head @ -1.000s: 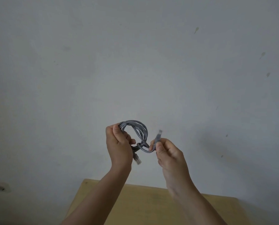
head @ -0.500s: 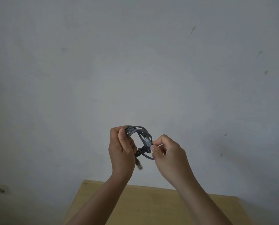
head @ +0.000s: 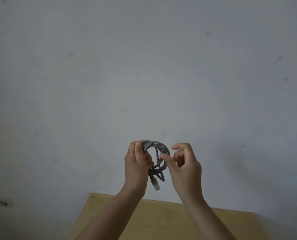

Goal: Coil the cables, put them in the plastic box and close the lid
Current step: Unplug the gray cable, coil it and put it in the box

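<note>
Left hand: the left hand is clenched around the left side of a grey, thin, round-sectioned network cable wound into a small coil; fingers wrap over the top of the bundle and the thumb lies along its near side.
Right hand: the right hand is loosely spread, fingers curled apart; its thumb tip presses the coil's right side, and whether any finger pinches from behind cannot be told.
Cable position: the coil is held in the air between the two hands, above the far edge of the table and in front of the wall.
Cable orientation: the ring stands roughly upright, its open face turned toward the camera, slightly taller than wide.
Loose end: a short tail drops from the coil's lower left, ending in a clear plastic plug that points down and slightly right.
Table: a pale yellow wooden tabletop lies below the forearms.
Wall: a plain grey-white wall, lightly spotted, fills the background.
</note>
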Demonstrator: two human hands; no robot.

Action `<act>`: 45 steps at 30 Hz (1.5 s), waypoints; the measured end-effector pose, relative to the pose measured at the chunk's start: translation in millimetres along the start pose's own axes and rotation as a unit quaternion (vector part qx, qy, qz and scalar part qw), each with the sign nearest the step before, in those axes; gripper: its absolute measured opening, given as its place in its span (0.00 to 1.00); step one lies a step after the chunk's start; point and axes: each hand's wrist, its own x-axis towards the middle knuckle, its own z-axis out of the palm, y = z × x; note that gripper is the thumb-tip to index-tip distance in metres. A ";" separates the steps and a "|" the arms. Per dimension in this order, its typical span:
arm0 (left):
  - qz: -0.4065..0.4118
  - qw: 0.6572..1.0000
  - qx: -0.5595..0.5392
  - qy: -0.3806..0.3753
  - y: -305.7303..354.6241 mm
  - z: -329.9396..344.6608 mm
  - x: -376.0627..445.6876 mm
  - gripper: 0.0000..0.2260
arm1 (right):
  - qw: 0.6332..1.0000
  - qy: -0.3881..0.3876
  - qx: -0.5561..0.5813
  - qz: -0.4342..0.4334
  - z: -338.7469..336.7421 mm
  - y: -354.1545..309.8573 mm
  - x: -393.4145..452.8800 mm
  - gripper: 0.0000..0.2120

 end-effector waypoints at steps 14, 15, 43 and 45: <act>-0.109 0.994 0.007 -0.015 -14.7 -6.7 -30.5 0.15 | 0.987 -0.054 -0.059 -0.141 11.8 20.4 -45.3 0.22; -0.112 0.994 0.017 -0.003 -17.1 -6.9 -35.1 0.15 | 0.988 -0.044 -0.060 -0.133 12.3 21.2 -50.0 0.22; -0.139 0.867 0.435 -0.199 -137.7 -142.6 -227.2 0.16 | 0.941 -0.162 -0.173 0.241 -8.5 67.1 -304.3 0.19; -0.137 0.857 0.443 -0.226 -144.3 -141.7 -229.6 0.16 | 0.932 -0.176 -0.205 0.240 -9.7 77.3 -306.9 0.19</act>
